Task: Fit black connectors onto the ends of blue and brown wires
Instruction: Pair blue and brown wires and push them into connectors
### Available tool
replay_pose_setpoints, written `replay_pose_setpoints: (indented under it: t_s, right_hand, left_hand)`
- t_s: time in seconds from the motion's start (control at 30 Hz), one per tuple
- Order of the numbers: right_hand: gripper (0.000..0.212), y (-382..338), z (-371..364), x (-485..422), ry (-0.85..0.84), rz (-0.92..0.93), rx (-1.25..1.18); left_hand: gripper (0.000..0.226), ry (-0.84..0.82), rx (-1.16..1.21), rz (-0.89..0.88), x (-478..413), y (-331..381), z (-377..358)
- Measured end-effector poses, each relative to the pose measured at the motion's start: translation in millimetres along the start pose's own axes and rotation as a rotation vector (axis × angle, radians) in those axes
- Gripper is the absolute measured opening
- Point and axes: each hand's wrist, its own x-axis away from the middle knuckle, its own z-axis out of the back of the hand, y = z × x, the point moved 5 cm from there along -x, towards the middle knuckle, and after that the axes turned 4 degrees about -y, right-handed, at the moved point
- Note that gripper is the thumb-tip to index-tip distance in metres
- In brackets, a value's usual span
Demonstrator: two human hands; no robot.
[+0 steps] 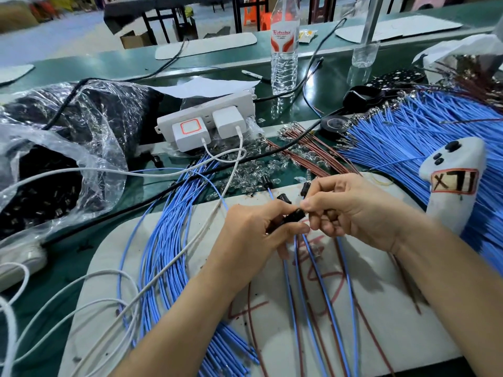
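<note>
Two hands meet over the green bench [65,265]: the left hand [253,235] grips a small black plastic connector [295,214] steady while the right hand [351,210], at its 3 o'clock, pinches thin blue wires [321,281], likely for insertion.

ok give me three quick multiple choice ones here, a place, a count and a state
1. Where is the water bottle?
A. on the green bench beyond the power strip
B. on the white mat
C. in the plastic bag

2. How many white chargers are plugged into the strip?
A. one
B. two
C. four

3. The left hand is
A. flat on the mat
B. gripping a black connector
C. lifting the bottle

Answers:
1 A, it stands on the green top behind the strip.
2 B, two white blocks sit side by side.
3 B, fingers curl round the connector; the right hand pinches a blue wire.
</note>
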Motion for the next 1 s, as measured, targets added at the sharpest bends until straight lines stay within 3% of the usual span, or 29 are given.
replay_pose_setpoints:
  t_s: [0.17,0.3,0.6,0.77,1.0]
  right_hand:
    - [0.02,2,3,-2,0.081,-0.022,0.035]
    - [0.016,2,0,0,0.011,-0.015,-0.009]
    - [0.015,0,-5,-2,0.024,0.004,-0.27]
    - [0.017,3,-7,-2,-0.007,-0.007,-0.285]
    - [0.016,8,-4,-1,-0.099,-0.04,-0.284]
  left_hand:
    - [0.022,0.051,-0.142,-0.034,-2,2,1]
    - [0.021,0.016,-0.151,-0.074,-2,3,1]
    - [0.013,0.105,0.144,0.019,-2,-1,-3]
    - [0.022,0.093,0.176,0.02,0,-2,-3]
    - [0.009,0.096,0.149,0.008,2,-4,-2]
